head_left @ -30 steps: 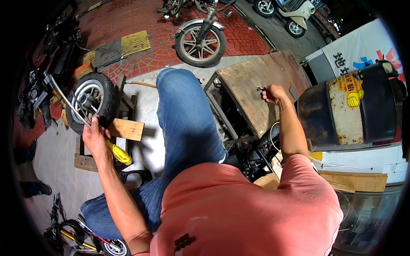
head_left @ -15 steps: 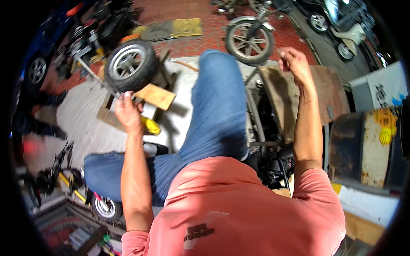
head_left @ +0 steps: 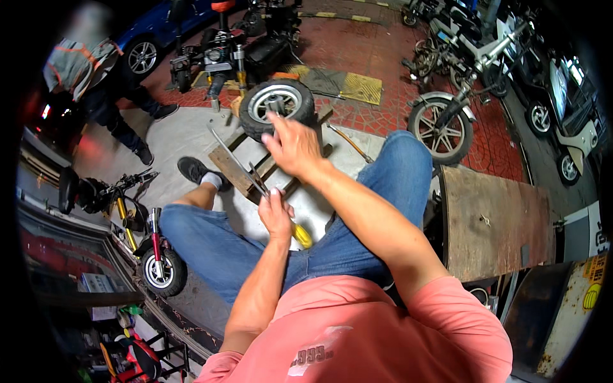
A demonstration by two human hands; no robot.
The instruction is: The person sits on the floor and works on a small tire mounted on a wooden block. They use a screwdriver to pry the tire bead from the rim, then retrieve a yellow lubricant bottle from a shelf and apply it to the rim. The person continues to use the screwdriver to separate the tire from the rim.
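My left hand [head_left: 275, 216] is closed round the shaft of a long screwdriver-like tool [head_left: 225, 142]. Its yellow handle [head_left: 301, 235] sticks out below the fist, and the bare metal shaft runs up toward the wooden frame [head_left: 231, 171]. A small wheel with a black tyre [head_left: 304, 115] and a silver rim lies tilted on that frame. Over the tyre's near side is my right hand [head_left: 295, 148], fingers apart and pointing toward the hub, with nothing visible in them. Whether its fingertips touch the wheel, I cannot tell.
A wooden board [head_left: 495, 198] with a small object on it stands to the right. Beyond are a motorbike front wheel [head_left: 440, 127] and parked scooters. A disassembled bike [head_left: 220, 60] stands behind the wheel. One person [head_left: 86, 67] walks at far left; a small bike [head_left: 163, 271] stands left.
My right hand has come left from over the wooden board to the wheel, its fingers spreading. My left hand still grips the tool. The view has swung left, and the other person shows more.
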